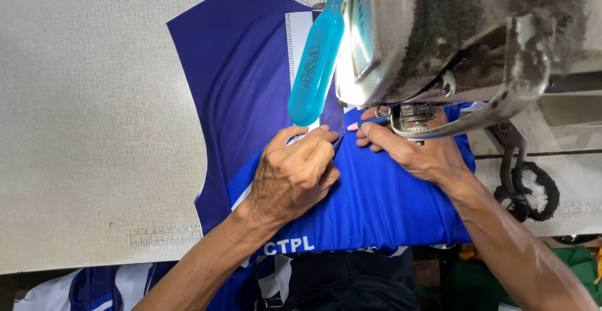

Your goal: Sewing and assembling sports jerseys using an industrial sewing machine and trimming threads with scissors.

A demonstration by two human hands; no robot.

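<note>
The pale, woven-textured worktop (pixel 94 98) spreads out to the left of the sewing machine (pixel 451 35), whose grey metal head is crusted with dark lint and looms over everything from the upper right. Across the worktop, running under the machine's front, lies the blue jersey fabric (pixel 376 204), smooth and slightly shiny, a darker navy panel on the side away from the machine and a brighter blue panel nearer me, with white lettering along its near edge. My left hand (pixel 295 176) rests knuckles-up on the fabric just left of the machine's foot, fingers (pixel 313 137) pressed together and pinching a fold of the cloth at the seam. My right hand (pixel 414 151) reaches in below the machine head, fingers flat and close together on the cloth beside the presser foot (pixel 411 126). A translucent turquoise tube-shaped lamp (pixel 316 60), rounded at its end, hangs slanted off the machine's left side.
</note>
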